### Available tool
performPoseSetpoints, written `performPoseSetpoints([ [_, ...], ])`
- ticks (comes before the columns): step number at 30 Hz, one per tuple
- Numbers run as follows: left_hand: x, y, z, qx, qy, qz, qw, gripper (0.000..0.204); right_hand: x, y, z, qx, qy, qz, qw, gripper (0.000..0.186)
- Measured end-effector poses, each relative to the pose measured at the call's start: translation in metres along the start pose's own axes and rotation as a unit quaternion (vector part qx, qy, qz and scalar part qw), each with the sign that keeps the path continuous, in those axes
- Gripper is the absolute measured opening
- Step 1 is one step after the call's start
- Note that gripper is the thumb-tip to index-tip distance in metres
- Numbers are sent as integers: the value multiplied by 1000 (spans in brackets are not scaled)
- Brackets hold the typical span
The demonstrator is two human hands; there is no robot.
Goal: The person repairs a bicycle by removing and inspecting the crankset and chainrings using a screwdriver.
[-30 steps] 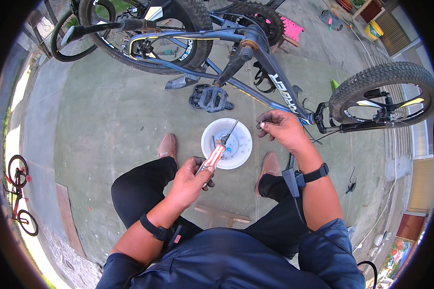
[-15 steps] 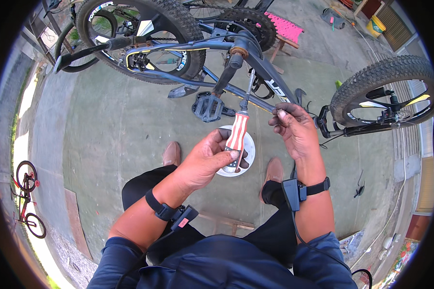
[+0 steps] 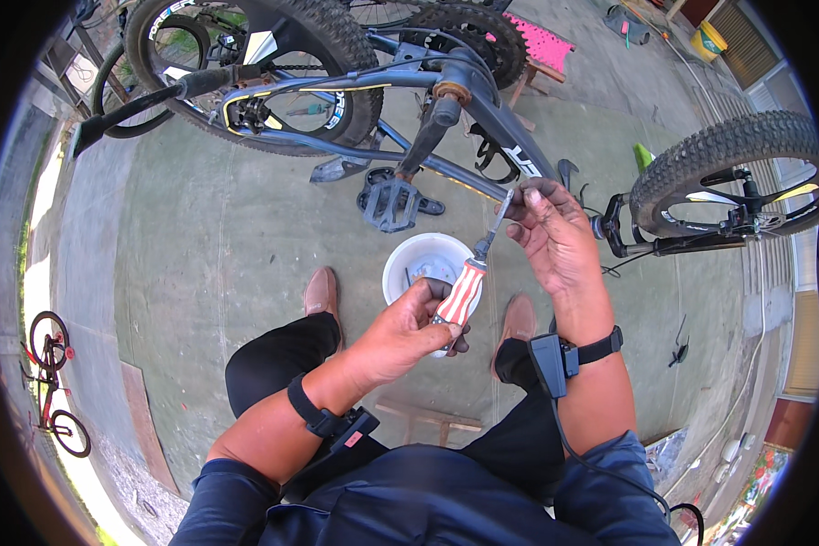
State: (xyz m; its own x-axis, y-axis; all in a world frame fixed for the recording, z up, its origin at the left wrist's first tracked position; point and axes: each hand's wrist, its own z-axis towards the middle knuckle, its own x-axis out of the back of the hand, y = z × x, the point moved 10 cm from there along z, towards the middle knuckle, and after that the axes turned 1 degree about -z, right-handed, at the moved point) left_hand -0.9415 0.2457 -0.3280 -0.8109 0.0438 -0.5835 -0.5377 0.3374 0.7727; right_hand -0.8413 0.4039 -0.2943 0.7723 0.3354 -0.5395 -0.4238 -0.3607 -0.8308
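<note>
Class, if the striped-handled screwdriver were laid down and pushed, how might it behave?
The screwdriver looks stiff, given its straight, metallic shaft. Its rounded handle could roll. Being thicker there, it may feel handle-heavy.

screwdriver shaft (image 3: 498, 223): metal | bowl (image 3: 390, 269): smooth plastic | tyre (image 3: 692, 151): rough matt rubber | bicycle frame (image 3: 495, 113): painted metal

Big white letters (image 3: 521, 161) on the blue bike frame (image 3: 498, 118), upper middle, blue-edged letters (image 3: 161, 23) in two spots on the black wheel (image 3: 296, 41), upper left, a pink sticker (image 3: 353, 439) on a little black box (image 3: 365, 422), lower middle, too small to read
</note>
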Motion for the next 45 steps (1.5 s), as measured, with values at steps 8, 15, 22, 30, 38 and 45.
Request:
performPoseSetpoints([
  [8,4,-1,-5,10,17,49,999,37,-3,5,-3,0,-18,28,999,13],
  [15,9,-1,-6,26,43,82,995,39,1,4,-3,0,-21,24,999,13],
  [22,13,0,-5,16,53,78,995,37,2,3,-4,-6,-21,14,1000,13],
  [30,23,-1,-7,11,69,20,997,30,1,0,-6,-7,-30,-32,999,14],
  [38,20,3,-12,36,68,-38,996,29,4,-3,-7,-21,-38,-64,997,15],
  [45,22,0,-14,53,63,-68,994,32,0,-3,-7,-18,-47,-68,996,15],
])
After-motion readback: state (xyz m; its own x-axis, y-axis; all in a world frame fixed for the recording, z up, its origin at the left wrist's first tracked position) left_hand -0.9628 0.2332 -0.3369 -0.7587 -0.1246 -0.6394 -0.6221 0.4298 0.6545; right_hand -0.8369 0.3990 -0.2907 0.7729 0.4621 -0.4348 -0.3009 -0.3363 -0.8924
